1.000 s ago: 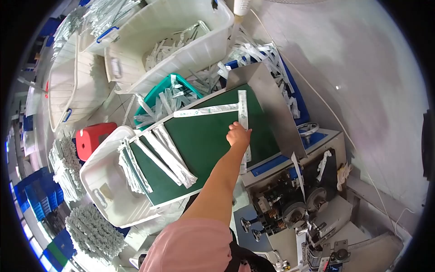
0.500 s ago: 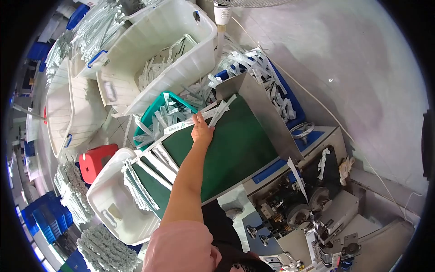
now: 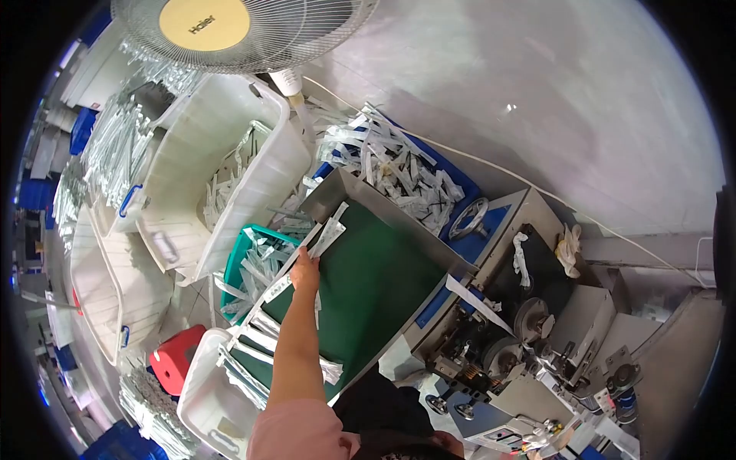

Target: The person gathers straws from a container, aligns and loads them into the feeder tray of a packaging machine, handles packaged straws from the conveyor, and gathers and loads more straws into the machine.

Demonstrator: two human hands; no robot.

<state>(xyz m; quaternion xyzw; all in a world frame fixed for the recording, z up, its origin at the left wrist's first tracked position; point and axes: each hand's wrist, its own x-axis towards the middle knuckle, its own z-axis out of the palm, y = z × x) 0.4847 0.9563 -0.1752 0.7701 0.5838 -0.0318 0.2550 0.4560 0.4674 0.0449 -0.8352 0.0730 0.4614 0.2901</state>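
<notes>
My left hand [image 3: 304,274] reaches over the far edge of a green conveyor belt [image 3: 376,276]. Its fingers are bent together at the lower end of a long, narrow white packet [image 3: 330,232], which slants up the belt toward a metal side plate [image 3: 406,222]. The exact contact is partly hidden by the hand. Further white packets [image 3: 264,322] lie across the belt's left end, some passing under my forearm. Close beyond the hand stands a green basket [image 3: 230,268] of similar narrow packets. My right hand does not show.
A blue bin [image 3: 460,180] heaped with packets stands behind the belt. Large white tubs [image 3: 184,153] fill the left, near a red stool [image 3: 178,356]. A fan [image 3: 245,34] hangs over the top. Machinery with rollers [image 3: 529,322] and a handwheel [image 3: 469,218] is at right.
The view has swung, bringing the fan into sight and shifting the belt left and down. My left hand has moved slightly inward over the belt, and its fingers are more bent.
</notes>
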